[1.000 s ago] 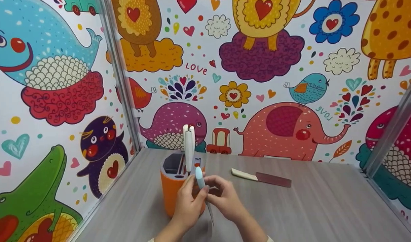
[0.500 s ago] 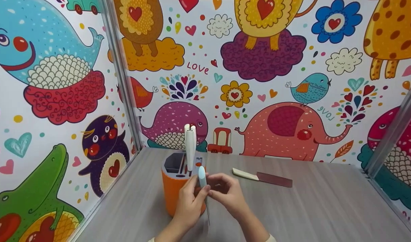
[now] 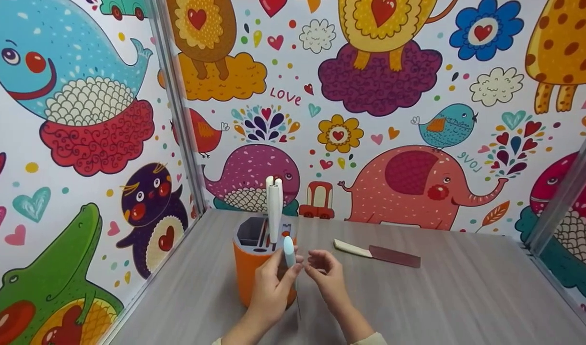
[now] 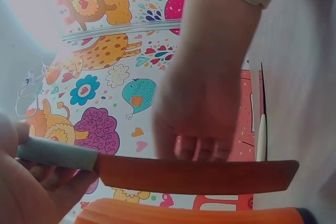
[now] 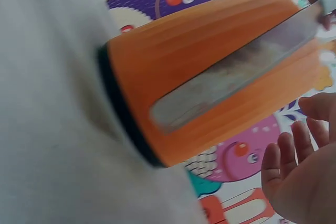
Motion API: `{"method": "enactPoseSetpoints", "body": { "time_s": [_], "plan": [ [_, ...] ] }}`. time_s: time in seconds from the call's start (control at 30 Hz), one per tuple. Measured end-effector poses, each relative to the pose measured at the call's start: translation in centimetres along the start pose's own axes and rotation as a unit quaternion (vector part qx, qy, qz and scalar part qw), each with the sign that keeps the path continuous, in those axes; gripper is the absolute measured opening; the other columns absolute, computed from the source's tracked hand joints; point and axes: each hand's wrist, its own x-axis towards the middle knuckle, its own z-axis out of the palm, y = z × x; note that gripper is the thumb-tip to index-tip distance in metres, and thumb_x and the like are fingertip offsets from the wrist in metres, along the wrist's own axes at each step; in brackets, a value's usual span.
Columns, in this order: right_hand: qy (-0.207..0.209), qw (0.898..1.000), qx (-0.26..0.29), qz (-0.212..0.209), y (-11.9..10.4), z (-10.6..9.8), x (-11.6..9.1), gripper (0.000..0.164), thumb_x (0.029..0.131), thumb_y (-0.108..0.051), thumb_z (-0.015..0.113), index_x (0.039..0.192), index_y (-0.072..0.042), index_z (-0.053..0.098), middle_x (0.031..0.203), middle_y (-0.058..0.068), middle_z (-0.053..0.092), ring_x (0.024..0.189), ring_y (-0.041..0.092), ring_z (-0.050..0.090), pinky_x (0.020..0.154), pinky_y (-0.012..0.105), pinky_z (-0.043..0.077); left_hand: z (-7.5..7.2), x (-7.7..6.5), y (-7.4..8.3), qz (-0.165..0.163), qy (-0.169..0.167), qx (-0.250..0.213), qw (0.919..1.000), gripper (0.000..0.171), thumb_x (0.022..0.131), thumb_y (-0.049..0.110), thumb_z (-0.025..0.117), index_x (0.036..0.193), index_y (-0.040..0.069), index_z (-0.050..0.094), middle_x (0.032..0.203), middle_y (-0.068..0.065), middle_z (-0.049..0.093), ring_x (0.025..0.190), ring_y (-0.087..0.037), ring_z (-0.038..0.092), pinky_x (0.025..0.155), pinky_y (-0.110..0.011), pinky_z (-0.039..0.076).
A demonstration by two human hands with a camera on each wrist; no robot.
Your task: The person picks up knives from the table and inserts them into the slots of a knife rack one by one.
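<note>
My left hand point(image 3: 272, 287) holds a knife by its pale blue handle point(image 3: 288, 251), blade hanging down in front of the orange knife block point(image 3: 247, 278). In the left wrist view the blade point(image 4: 199, 176) appears broadside, reddish in that light; the right wrist view shows it silvery against the block. Just right of the knife is my right hand point(image 3: 329, 280), fingers loosely bent, with a gap between it and the handle. That hand holds nothing. White-handled utensils point(image 3: 274, 211) stand upright in the block's grey slotted top.
A cleaver point(image 3: 393, 256) with a cream handle and dark reddish blade lies on the wood-grain table point(image 3: 441, 297), right of the block. Walls with printed cartoon animals point(image 3: 403, 187) enclose the table at the back and sides.
My right hand has drawn away from the knife to the right, opening a gap. The left hand keeps its grip, and the blade has turned more edge-on to the head view.
</note>
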Motion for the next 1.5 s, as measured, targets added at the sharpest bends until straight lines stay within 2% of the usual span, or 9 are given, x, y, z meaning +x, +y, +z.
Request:
{"method": "enactPoseSetpoints", "body": {
  "time_s": [0.13, 0.27, 0.37, 0.5, 0.63, 0.87, 1.07, 1.23, 1.5],
  "plan": [
    [-0.041, 0.999, -0.017, 0.014, 1.4, 0.4, -0.1, 0.057, 0.087, -0.021, 0.076, 0.136, -0.005, 0.052, 0.137, 0.02, 0.054, 0.123, 0.035, 0.052, 0.102, 0.045, 0.049, -0.1, 0.1, -0.1, 0.007, 0.006, 0.01, 0.9999, 0.037, 0.101, 0.031, 0.057, 0.131, 0.01, 0.057, 0.113, 0.002, 0.071, 0.11, -0.014, 0.068, 0.099, -0.031, 0.052],
    [-0.091, 0.995, -0.013, 0.037, 2.1, 0.6, -0.1, 0.075, 0.086, -0.023, 0.077, 0.148, -0.006, 0.04, 0.152, 0.021, 0.04, 0.138, 0.044, 0.039, 0.108, 0.06, 0.041, -0.2, 0.3, -0.3, 0.024, 0.015, 0.023, 0.9993, 0.034, 0.101, 0.028, 0.056, 0.128, 0.009, 0.059, 0.111, 0.001, 0.071, 0.11, -0.014, 0.068, 0.098, -0.032, 0.053],
    [-0.117, 0.992, -0.016, 0.047, 2.4, 0.8, -0.2, 0.081, 0.086, -0.024, 0.078, 0.152, -0.007, 0.034, 0.156, 0.023, 0.035, 0.14, 0.047, 0.037, 0.108, 0.063, 0.039, -0.1, 0.3, -0.5, 0.033, 0.028, 0.043, 0.9981, 0.029, 0.101, 0.029, 0.057, 0.122, 0.01, 0.062, 0.115, 0.0, 0.071, 0.113, -0.017, 0.067, 0.099, -0.033, 0.053],
    [-0.134, 0.99, -0.015, 0.045, 2.9, 1.3, -0.3, 0.082, 0.086, -0.021, 0.077, 0.153, -0.007, 0.032, 0.156, 0.023, 0.036, 0.14, 0.048, 0.037, 0.106, 0.063, 0.041, -0.2, 0.3, -0.5, 0.032, 0.043, 0.071, 0.996, 0.028, 0.099, 0.031, 0.059, 0.118, 0.011, 0.063, 0.114, 0.0, 0.071, 0.104, -0.014, 0.067, 0.096, -0.034, 0.055],
    [-0.134, 0.989, -0.011, 0.056, 3.2, 1.6, -0.4, 0.082, 0.087, -0.022, 0.077, 0.154, -0.011, 0.032, 0.156, 0.021, 0.037, 0.14, 0.047, 0.038, 0.105, 0.063, 0.042, -0.5, 0.3, -0.2, 0.019, 0.042, 0.069, 0.9966, 0.036, 0.1, 0.031, 0.058, 0.124, 0.005, 0.061, 0.11, -0.002, 0.071, 0.094, -0.012, 0.065, 0.092, -0.032, 0.057],
    [-0.13, 0.988, -0.017, 0.08, 3.2, 2.1, -0.6, 0.09, 0.083, -0.037, 0.079, 0.156, -0.02, 0.029, 0.158, 0.015, 0.036, 0.14, 0.042, 0.04, 0.107, 0.058, 0.044, -1.2, 0.3, 1.0, 0.017, 0.038, 0.024, 0.9989, 0.031, 0.101, 0.03, 0.056, 0.122, 0.007, 0.06, 0.111, -0.007, 0.072, 0.102, -0.01, 0.071, 0.093, -0.031, 0.056],
    [-0.097, 0.992, -0.018, 0.083, 3.0, 2.8, -0.9, 0.09, 0.08, -0.029, 0.082, 0.154, -0.02, 0.033, 0.157, 0.015, 0.038, 0.14, 0.04, 0.041, 0.11, 0.057, 0.04, -1.7, -0.1, 2.0, 0.013, 0.048, 0.008, 0.9987, 0.041, 0.101, 0.029, 0.056, 0.13, 0.0, 0.056, 0.113, -0.009, 0.071, 0.103, -0.012, 0.072, 0.093, -0.029, 0.055],
    [-0.064, 0.993, -0.018, 0.098, 3.1, 3.5, -1.1, 0.094, 0.075, -0.023, 0.086, 0.153, -0.021, 0.035, 0.155, 0.014, 0.041, 0.14, 0.038, 0.043, 0.112, 0.056, 0.038, -2.2, -0.4, 2.9, 0.022, 0.057, 0.009, 0.9981, 0.041, 0.101, 0.027, 0.055, 0.135, 0.004, 0.054, 0.113, -0.007, 0.072, 0.101, -0.012, 0.072, 0.091, -0.028, 0.056],
    [-0.068, 0.995, -0.017, 0.074, 3.2, 3.5, -1.3, 0.091, 0.077, -0.015, 0.085, 0.153, -0.026, 0.035, 0.156, 0.008, 0.041, 0.142, 0.034, 0.041, 0.115, 0.056, 0.035, -2.9, -0.1, 4.3, 0.045, 0.097, 0.035, 0.9936, 0.033, 0.103, 0.024, 0.053, 0.131, 0.008, 0.057, 0.114, -0.002, 0.072, 0.102, -0.013, 0.072, 0.093, -0.032, 0.056]
  ]
}}
